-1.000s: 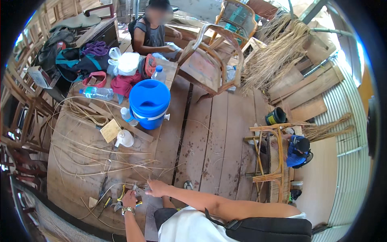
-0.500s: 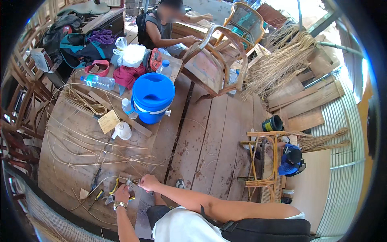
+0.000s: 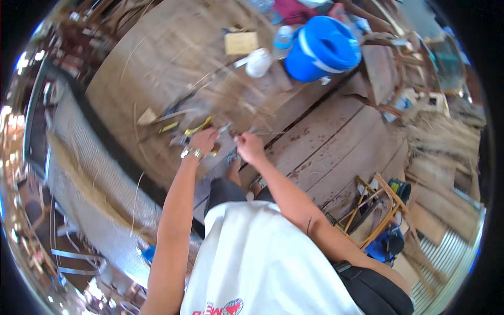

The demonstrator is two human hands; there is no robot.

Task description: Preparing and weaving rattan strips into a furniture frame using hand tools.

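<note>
My left hand (image 3: 202, 140), with a metal-banded watch at the wrist, is closed low over the wooden worktop. A pale grey tip (image 3: 224, 128) shows beyond its fingers; the thing itself is too blurred to name. My right hand (image 3: 250, 147) is closed a short way to the right, its fingers pinched together. What they hold is hidden. Next to my left hand lies a yellow-handled tool (image 3: 198, 125), partly covered. Farther left are a tool with a yellow handle (image 3: 169, 127) and a pale wedge-shaped piece (image 3: 147, 116).
A blue water jug (image 3: 323, 50) stands at the far right of the worktop (image 3: 173, 58), beside a clear bottle (image 3: 283, 38), a white container (image 3: 258, 63) and a wooden block (image 3: 241, 43). Blurred cane strips lie across the middle. At right, a person in blue (image 3: 386, 242) is by a cane frame (image 3: 391, 207).
The view has swung, shifting the worktop and jug to the right in the picture and blurring much of it. My hands, close together before, are now farther apart.
</note>
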